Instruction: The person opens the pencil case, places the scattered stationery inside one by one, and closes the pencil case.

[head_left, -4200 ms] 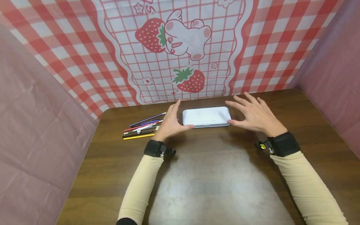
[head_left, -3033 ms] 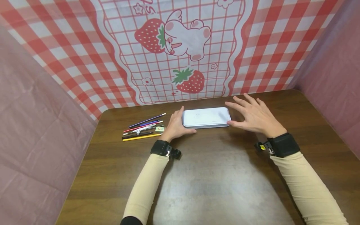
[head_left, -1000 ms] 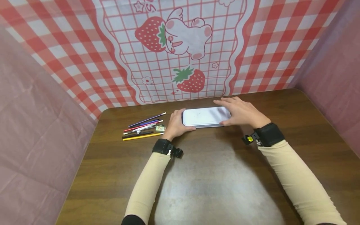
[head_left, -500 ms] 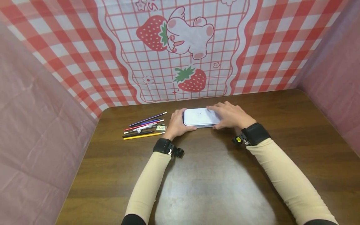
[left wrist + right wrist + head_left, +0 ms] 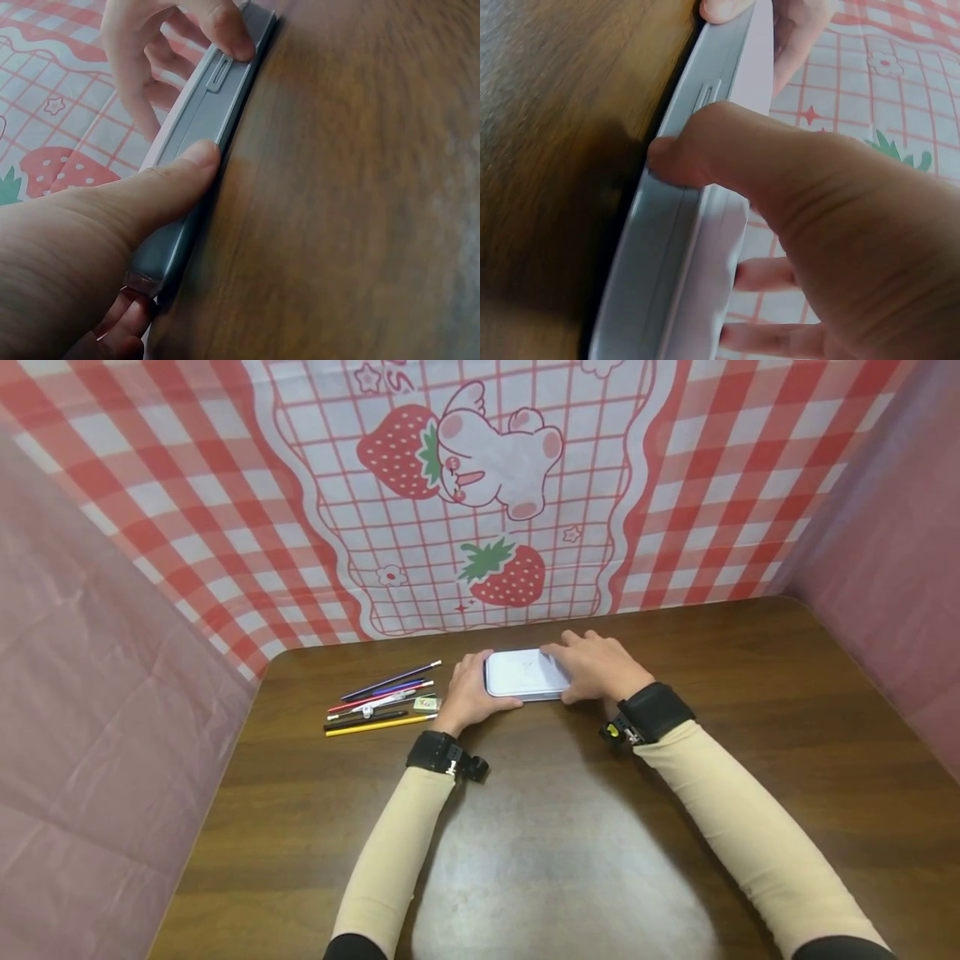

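A flat white pencil case (image 5: 521, 671) with a grey side lies at the back middle of the table. My left hand (image 5: 468, 695) grips its left end, the thumb (image 5: 161, 187) along the grey front side and the other fingers around the far end. Farther right, my right hand (image 5: 603, 668) spans the case, covering its right part in the head view. Its thumb (image 5: 705, 146) presses the front side beside a small raised clasp (image 5: 218, 73), while its fingers reach over to the back edge. The lid looks closed.
Left of the case lie a purple pencil (image 5: 393, 679), a red pencil (image 5: 348, 706), a yellow pencil (image 5: 375, 727), a black pen (image 5: 360, 722), a white compass-like tool (image 5: 367, 712) and a small green-and-white block (image 5: 427, 703). A checkered strawberry cloth (image 5: 300, 527) hangs behind the brown table (image 5: 525, 827).
My left hand has closed in on the case's left end. My right hand has slid left from the right end toward the middle, its fingers less spread. The case stays in place.
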